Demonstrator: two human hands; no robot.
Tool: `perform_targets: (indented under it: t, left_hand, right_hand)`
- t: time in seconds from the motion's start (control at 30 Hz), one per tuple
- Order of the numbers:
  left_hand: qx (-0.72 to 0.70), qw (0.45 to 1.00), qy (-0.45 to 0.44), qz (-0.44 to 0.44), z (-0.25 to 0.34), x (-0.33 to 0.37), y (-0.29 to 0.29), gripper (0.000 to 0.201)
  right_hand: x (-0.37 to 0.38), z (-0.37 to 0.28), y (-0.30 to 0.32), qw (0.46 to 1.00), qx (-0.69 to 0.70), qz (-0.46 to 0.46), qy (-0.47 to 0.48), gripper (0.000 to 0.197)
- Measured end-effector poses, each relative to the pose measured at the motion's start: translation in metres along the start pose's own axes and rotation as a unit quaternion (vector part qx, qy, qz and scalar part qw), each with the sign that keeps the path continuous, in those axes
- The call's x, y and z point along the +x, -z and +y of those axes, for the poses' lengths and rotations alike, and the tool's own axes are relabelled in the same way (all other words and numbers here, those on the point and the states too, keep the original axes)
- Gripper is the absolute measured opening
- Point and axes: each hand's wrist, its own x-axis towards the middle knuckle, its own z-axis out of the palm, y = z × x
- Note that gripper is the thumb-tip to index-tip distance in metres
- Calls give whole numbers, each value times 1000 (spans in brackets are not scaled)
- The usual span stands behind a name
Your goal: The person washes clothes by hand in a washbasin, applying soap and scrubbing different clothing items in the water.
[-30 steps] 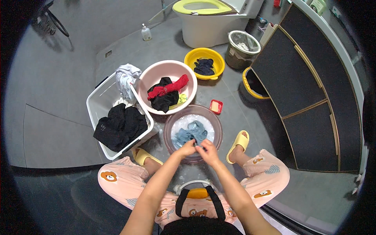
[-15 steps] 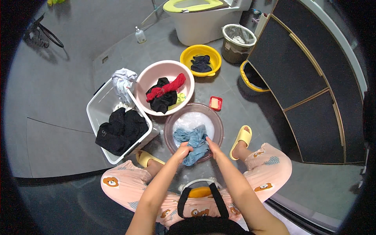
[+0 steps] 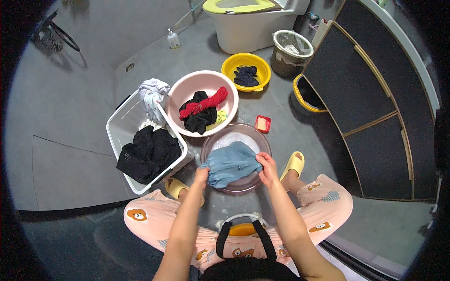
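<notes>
Here, a white laundry basket (image 3: 124, 122) stands beside a pink basin (image 3: 192, 86). Nearer the person, a mauve washbasin (image 3: 240, 183) holds suds (image 3: 237, 138). Over it, a blue garment (image 3: 233, 164) is spread out, its left end gripped by the left hand (image 3: 201, 176), its right pinched by the right hand (image 3: 267, 169). A red soap dish (image 3: 268, 123) sits near the washbasin.

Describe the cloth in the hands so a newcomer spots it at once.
From the white toilet at the top, come down past the pink tub to the brownish basin. Over that basin, the blue cloth is spread between the left hand and right hand. Only it is held; the red cloth lies in the pink tub.
</notes>
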Motion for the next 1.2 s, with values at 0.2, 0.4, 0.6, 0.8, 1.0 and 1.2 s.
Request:
perform_targets:
  t: [0.2,0.4,0.6,0.8,1.0,1.2]
  left_hand:
    - [319,929,-186,23,2,-37,-72,58]
    - [237,954,-97,-155,-12,-46,-102,46]
    - [-116,986,-102,-58,12,-66,-113,36]
    - [-293,934,-9,-202,59,-106,-102,30]
    - [-321,929,-134,-125,72,-63,-65,32]
    - [-280,950,104,-87,37,-59,-73,43]
  right_hand:
    - [-36,18,10,976,-191,-93,-46,16]
    - [-58,53,6,869,-423,-244,-78,14]
    - [-20,45,40,643,-762,19,82,25]
    - [15,33,40,767,-604,-86,200,32]
    - [-13,8,-17,796,-518,-3,313,19]
    - [-54,56,-18,696,-590,-264,314,27]
